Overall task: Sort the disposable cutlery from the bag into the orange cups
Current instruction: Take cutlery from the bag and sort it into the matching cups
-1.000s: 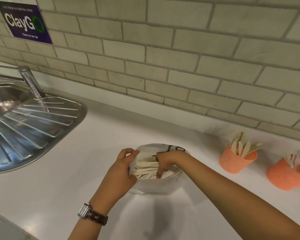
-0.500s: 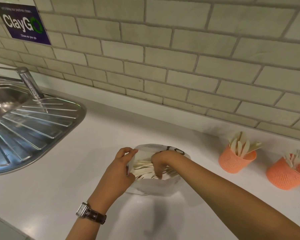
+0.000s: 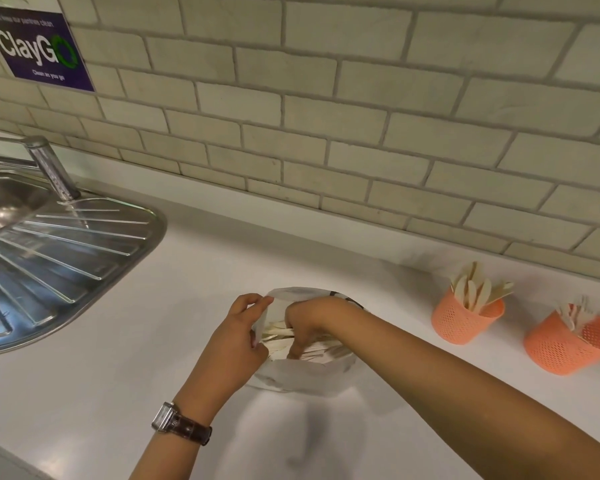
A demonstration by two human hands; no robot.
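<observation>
The left hand [image 3: 234,341] pinches the bag [image 3: 302,375] rim open on the counter [image 3: 118,358]. The right hand [image 3: 309,323] digs into the cutlery [image 3: 278,336] inside; its grip is hidden. Two orange cups [image 3: 461,323] stand well apart at the right, bare counter between.

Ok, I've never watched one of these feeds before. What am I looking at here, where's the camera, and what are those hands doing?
There is no machine here: a person works with bare hands, and the one camera sits on their head, looking forward and down, so the arms come in from the bottom edge. The left hand, with a watch on its wrist, holds open the rim of a white bag on a white counter. The right hand reaches inside the bag among pale cutlery; whether it has gripped a piece, I cannot tell. To the right stand two orange cups, the nearer cup and the far cup, both already holding some cutlery. A steel sink is at the left.
</observation>
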